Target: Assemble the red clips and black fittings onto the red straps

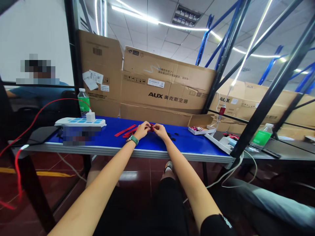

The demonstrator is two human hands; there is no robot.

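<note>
Pinching red piece (152,128), left hand (142,130), right hand (159,131), near blue table edge (147,152)

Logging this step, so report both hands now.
Left hand: closed, pinching a small red-and-black part.
Right hand: closed, pinching the same part.

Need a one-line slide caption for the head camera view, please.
Left hand and right hand pinch a small red-and-black piece over a blue table, beside red strips.
</note>
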